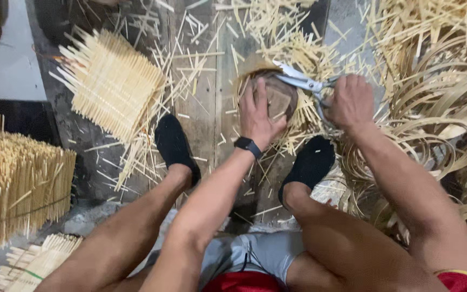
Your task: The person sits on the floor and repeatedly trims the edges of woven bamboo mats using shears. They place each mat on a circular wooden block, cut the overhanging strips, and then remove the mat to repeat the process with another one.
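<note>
My left hand (258, 116) presses flat on a round woven bamboo piece (277, 97) on the wooden floor (201, 108), steadying it, while my right hand (352, 100), fingers clenched through the handles, works scissors (304, 81) along its edge between my black-socked feet (174, 143).

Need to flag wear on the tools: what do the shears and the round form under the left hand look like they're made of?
The shears in the right hand look like bare steel: silvery grey blades with a dull shine. The round form under the left hand is brown and matte with grain-like streaks, probably wood, though it is partly covered. The pale strips around it look like split bamboo.
</note>
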